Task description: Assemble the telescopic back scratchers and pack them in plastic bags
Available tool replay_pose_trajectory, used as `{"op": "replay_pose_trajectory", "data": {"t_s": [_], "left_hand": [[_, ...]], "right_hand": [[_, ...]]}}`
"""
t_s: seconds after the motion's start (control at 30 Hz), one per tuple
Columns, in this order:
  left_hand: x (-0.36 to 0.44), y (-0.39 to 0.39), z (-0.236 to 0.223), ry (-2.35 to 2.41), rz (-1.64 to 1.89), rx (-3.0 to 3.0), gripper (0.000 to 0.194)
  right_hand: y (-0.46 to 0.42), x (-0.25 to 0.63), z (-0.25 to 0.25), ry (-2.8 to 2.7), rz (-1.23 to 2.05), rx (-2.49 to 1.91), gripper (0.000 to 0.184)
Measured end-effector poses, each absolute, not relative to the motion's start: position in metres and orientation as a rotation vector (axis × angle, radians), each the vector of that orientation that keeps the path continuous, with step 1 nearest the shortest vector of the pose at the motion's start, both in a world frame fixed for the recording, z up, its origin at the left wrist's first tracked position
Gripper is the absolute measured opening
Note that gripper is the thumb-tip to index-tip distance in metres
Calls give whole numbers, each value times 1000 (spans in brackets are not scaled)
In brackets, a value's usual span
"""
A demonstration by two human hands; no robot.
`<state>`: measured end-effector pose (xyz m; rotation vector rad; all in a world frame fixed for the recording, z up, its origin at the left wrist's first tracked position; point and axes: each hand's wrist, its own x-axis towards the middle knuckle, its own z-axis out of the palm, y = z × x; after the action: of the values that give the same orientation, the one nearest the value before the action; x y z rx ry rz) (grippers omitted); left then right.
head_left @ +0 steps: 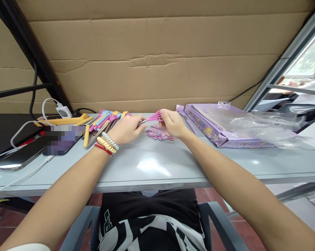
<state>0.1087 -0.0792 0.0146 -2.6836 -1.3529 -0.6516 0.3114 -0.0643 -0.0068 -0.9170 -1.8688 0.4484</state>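
One pink-headed rod (154, 117), held between two hands above the table (157, 157), directions being given from the rod as on a clock face, with twelve away from the wearer. Left hand (128, 128): nearly closed, palm down, the metal shaft (142, 122) being pinched between thumb and fingers; the shaft's far end is concealed by the hand. Right hand (172, 122): fingers curled inward, the splayed pink end being gripped between thumb and forefinger; the remaining fingers are partly hidden. Long axis of the rod: laid crosswise to the wearer, slightly tilted, the pink end being directed between two and three o'clock, the metal shaft between eight and nine. Three bands, pale, yellow and red, are worn on the left wrist. Toward six o'clock, just beyond the fingertips: a loose heap of small pink-and-purple printed pieces (159, 132), spread on the tabletop. At nine o'clock, beside the left hand: a bundle of similar rods (101, 122), with pink, blue and yellow parts, partly covered by that hand. Farther out, between eight and nine: a phone (65, 141), laid flat, its screen pixelated. At three o'clock: a purple printed box (208, 130), partly overlaid by clear plastic wrapping (261, 127).
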Motion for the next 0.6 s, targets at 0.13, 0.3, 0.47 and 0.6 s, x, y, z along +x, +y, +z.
{"op": "replay_pose_trajectory", "data": {"t_s": [0.13,0.3,0.47,0.6], "left_hand": [[107,-75,11,-1400,-588,-2656,35],[101,-70,11,-1493,-532,-2578,35],[97,-69,12,-1481,-649,-2581,38],[99,-72,11,-1412,-663,-2665,37]], "right_hand": [[-61,322,-4,-1995,118,-1069,65],[-53,333,-6,-2101,286,-1166,56],[-48,340,-9,-2166,262,-1362,34],[-46,337,-12,-2188,232,-1390,24]]}}
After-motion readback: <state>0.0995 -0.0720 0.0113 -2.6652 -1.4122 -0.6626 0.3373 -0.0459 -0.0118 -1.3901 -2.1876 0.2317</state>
